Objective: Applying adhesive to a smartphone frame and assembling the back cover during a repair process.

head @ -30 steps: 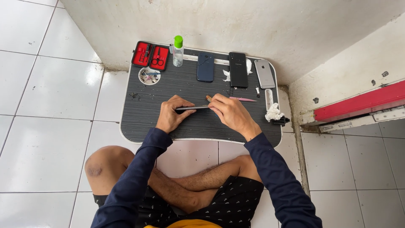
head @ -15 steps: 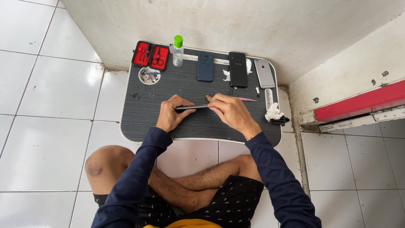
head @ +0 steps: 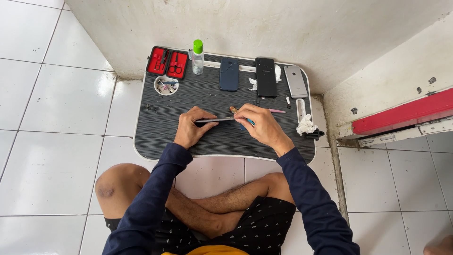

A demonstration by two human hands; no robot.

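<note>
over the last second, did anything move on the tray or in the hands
Nothing visibly changed. The left hand holds the thin dark phone edge-up over the black tray just as before, and the right hand sits at its other end in the same pose. The three phones, the bottle and the red tool case lie where they were.

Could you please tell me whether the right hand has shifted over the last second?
No. The right hand rests in the same spot on the edge-on phone, just below the black phone lying on the tray.
</note>
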